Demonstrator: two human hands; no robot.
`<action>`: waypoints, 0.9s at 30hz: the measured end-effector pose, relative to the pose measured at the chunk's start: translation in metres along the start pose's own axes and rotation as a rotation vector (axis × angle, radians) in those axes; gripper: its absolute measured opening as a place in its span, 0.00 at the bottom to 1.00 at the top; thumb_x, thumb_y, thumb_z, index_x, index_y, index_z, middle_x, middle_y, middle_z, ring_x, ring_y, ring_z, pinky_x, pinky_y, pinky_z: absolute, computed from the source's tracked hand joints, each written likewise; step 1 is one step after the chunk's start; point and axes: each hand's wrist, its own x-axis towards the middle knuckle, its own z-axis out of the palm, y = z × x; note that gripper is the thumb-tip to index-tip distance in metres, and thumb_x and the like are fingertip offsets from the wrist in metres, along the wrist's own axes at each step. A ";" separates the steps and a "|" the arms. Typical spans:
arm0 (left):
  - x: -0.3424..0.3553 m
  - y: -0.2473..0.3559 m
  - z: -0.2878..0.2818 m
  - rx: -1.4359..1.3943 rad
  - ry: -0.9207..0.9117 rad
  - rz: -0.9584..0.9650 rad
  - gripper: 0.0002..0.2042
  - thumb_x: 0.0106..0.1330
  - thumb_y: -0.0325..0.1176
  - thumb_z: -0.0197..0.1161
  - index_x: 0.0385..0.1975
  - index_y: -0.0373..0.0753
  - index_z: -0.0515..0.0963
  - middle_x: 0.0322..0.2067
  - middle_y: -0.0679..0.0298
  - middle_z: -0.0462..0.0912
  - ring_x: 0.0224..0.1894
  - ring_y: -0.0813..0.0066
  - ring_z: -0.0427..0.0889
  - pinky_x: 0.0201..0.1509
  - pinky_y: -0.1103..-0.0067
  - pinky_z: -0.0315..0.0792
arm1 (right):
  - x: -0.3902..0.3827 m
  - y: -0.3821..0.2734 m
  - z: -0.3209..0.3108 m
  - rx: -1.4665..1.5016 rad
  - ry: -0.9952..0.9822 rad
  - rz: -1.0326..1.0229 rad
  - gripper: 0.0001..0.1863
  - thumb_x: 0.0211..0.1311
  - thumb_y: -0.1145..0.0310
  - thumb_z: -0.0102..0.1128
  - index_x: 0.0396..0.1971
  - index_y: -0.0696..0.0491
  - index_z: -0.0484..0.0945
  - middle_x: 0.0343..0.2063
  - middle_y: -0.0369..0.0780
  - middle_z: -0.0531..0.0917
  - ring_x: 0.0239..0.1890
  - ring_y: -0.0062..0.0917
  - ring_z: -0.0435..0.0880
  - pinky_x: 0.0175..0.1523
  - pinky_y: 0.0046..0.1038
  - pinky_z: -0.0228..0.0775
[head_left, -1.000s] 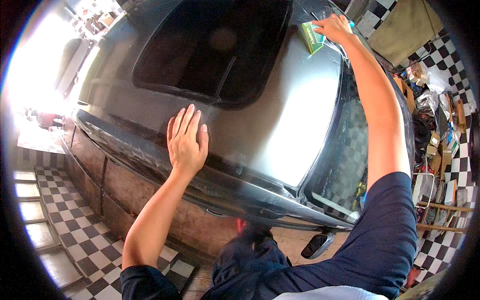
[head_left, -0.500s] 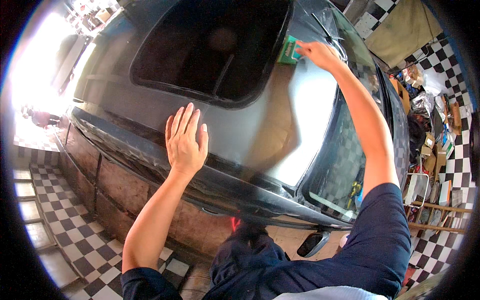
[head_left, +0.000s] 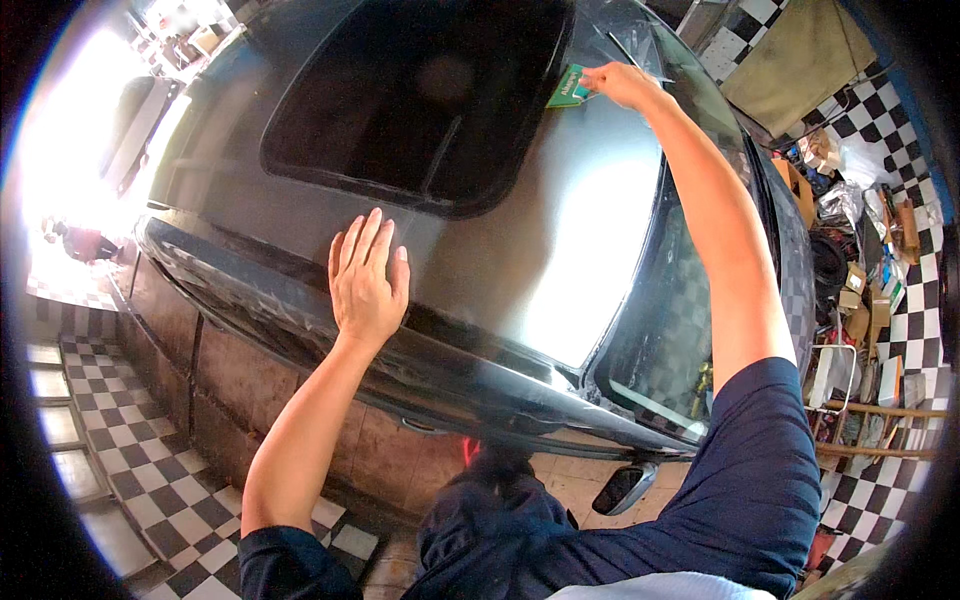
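Note:
My left hand (head_left: 366, 280) rests flat on the dark, glossy car roof (head_left: 525, 270), fingers outstretched, just below the dark sunroof (head_left: 400, 100). My right hand (head_left: 620, 88) grips a flat green squeegee card (head_left: 568, 92) on the roof beside the sunroof's upper right edge. Clear, wrinkled film (head_left: 640, 50) lies along the roof edge past that hand, with a thin black strip over it. The windshield (head_left: 660, 320) curves down at the right, partly behind my right forearm.
A side mirror (head_left: 622, 488) juts out below the roof. At the right lie piled boxes (head_left: 855, 300), plastic bags and wooden poles (head_left: 880, 450) against checkered surfaces. A beige panel (head_left: 780, 65) stands at the upper right. Checkered floor (head_left: 150, 450) shows at the lower left, bright daylight at the upper left.
My right hand and the green card have moved leftward toward the sunroof edge since a second ago, and slightly upward in the last half second. My left hand stays nearly in place.

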 end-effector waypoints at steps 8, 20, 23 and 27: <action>-0.001 0.003 -0.002 0.003 -0.009 0.006 0.17 0.64 0.35 0.52 0.50 0.35 0.73 0.56 0.57 0.71 0.60 0.59 0.66 0.66 0.65 0.53 | -0.006 0.003 0.008 0.078 0.006 -0.029 0.28 0.57 0.35 0.46 0.54 0.32 0.73 0.50 0.38 0.78 0.54 0.36 0.75 0.56 0.38 0.65; 0.003 0.004 -0.006 -0.010 0.001 -0.001 0.16 0.64 0.33 0.52 0.50 0.34 0.73 0.56 0.56 0.70 0.61 0.59 0.65 0.67 0.66 0.52 | 0.074 -0.058 -0.026 -0.215 -0.031 -0.130 0.24 0.58 0.42 0.49 0.48 0.38 0.77 0.44 0.41 0.81 0.47 0.40 0.79 0.49 0.41 0.70; 0.008 0.007 -0.006 -0.029 0.003 0.014 0.16 0.64 0.33 0.52 0.48 0.33 0.74 0.57 0.56 0.70 0.61 0.58 0.65 0.66 0.65 0.53 | 0.080 0.020 -0.019 -0.383 -0.114 -0.241 0.25 0.56 0.41 0.52 0.47 0.41 0.79 0.46 0.41 0.80 0.49 0.38 0.78 0.52 0.38 0.69; 0.005 0.005 -0.004 -0.025 0.004 -0.024 0.17 0.63 0.34 0.53 0.49 0.34 0.73 0.56 0.56 0.70 0.61 0.58 0.65 0.67 0.65 0.52 | 0.055 0.016 -0.055 -0.313 -0.076 -0.120 0.25 0.57 0.41 0.52 0.48 0.40 0.78 0.47 0.39 0.79 0.50 0.36 0.78 0.54 0.34 0.68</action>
